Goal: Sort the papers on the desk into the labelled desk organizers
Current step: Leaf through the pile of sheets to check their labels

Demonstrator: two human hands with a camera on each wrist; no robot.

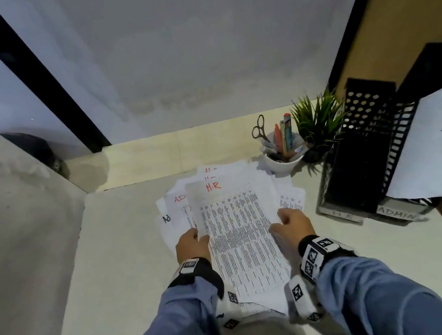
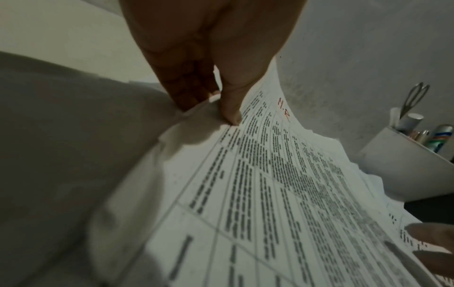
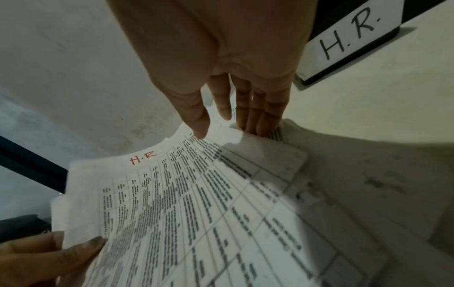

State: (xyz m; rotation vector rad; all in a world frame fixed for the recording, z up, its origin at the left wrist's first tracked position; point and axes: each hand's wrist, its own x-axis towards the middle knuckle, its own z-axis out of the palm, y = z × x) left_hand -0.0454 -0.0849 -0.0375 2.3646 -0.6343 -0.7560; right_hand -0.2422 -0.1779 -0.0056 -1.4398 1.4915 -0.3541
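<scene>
The left hand (image 1: 190, 244) has its grip pinched on the left edge of the white printed sheet marked "H.R" in red (image 1: 236, 223); the right hand (image 1: 293, 222) lies loose-fingered against its right edge, above the paper pile (image 1: 173, 204) mid-bench. Lift it singly, then carry it to the black mesh H.R. organizer (image 1: 359, 161) at the bench's right edge. Lower sheets' labels are hidden.

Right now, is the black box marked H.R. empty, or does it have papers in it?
It looks empty: the H.R. organizer shows only dark inside. The ADMIN organizer beside it holds one sheet.
</scene>
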